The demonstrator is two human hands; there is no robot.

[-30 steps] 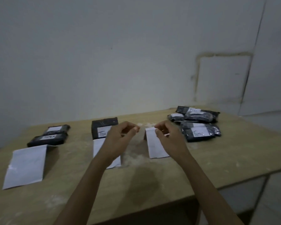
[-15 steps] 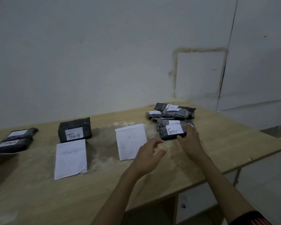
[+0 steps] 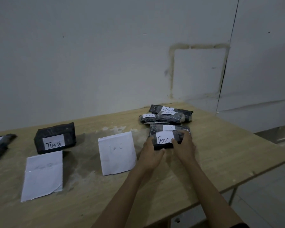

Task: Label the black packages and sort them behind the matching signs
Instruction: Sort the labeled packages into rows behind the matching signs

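Wooden counter [image 3: 220,162]: our left hand [image 3: 152,155] and right hand [image 3: 185,146] clasp the "TIM C" package [image 3: 164,139], fingers [image 3: 175,141] curled around its edges.

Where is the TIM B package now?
In the head view, the TIM B package lies left of centre on the table, just behind a white sign.

Wooden table [image 3: 220,155], pale and grained, with whitish dusty smears [image 3: 89,168] across the middle of the top. Thin metal leg [image 3: 232,196] under the right front edge. Behind, plain grey-white wall [image 3: 89,55], bearing a stained rectangular outline [image 3: 172,69] at right. Dark vertical seam [image 3: 227,51] just beside that outline. Low ledge [image 3: 270,135] at far right, beyond the table's corner.
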